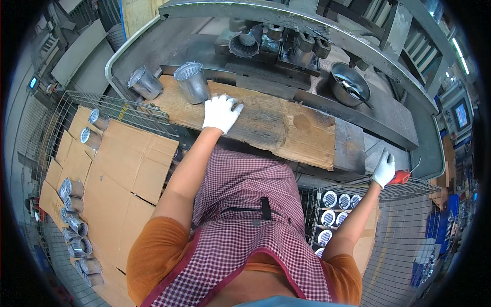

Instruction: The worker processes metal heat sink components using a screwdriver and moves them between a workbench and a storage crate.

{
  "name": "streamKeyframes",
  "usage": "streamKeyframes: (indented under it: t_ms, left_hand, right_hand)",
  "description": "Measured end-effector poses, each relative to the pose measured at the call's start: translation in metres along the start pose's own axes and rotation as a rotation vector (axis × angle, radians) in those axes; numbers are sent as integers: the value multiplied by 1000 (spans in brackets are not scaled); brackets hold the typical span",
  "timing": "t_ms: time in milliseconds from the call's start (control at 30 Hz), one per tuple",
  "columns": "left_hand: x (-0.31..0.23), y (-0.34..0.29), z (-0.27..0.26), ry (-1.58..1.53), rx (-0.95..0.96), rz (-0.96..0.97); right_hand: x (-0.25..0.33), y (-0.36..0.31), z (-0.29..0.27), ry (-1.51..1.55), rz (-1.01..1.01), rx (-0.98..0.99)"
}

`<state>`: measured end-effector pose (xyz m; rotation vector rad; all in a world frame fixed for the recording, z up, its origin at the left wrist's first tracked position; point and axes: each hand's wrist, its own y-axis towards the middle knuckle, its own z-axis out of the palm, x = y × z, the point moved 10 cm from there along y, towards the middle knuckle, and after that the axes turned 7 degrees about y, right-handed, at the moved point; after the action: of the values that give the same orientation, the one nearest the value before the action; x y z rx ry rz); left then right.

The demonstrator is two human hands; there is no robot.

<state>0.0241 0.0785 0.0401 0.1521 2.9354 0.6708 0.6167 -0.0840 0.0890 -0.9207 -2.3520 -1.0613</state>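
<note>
My left hand (221, 114), in a white glove, lies on the worn cardboard (271, 123) that covers the machine's front ledge. Its fingers are spread and hold nothing. Just beyond it stands a grey metal cup-shaped part (192, 83) with a ragged rim, and a second such part (146, 83) leans farther left. My right hand (383, 169), gloved too, is over the edge of the right wire basket, its fingers stretched out. Beside it is a red-handled tool (400, 177) with a thin metal rod. The hand seems not to grip it.
Ahead is a machine with metal tooling (276, 43) and a dark bowl (350, 84) holding a utensil. Cardboard (130, 153) in the left wire basket (76, 97) carries several metal cups (79, 225). The right basket (404, 197) holds several round parts (328, 218).
</note>
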Motion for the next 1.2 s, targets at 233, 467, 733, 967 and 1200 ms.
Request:
streamKeyframes:
  t_ms: [233, 467, 733, 967, 1200]
  left_hand:
    - [0, 1, -25, -71, -183, -30]
    - [-1, 1, -1, -8, 145, -22]
    - [0, 1, -2, -8, 119, -23]
    - [0, 2, -2, -37, 111, -27]
    - [-1, 1, -3, -30, 111, -11]
  right_hand:
    - [2, -1, -1, 42, -22, -1]
    - [-8, 3, -1, 39, -5, -18]
    - [-6, 3, 0, 45, -34, -37]
    - [-2, 4, 2, 34, -46, 13]
    - [2, 3, 5, 30, -37, 63]
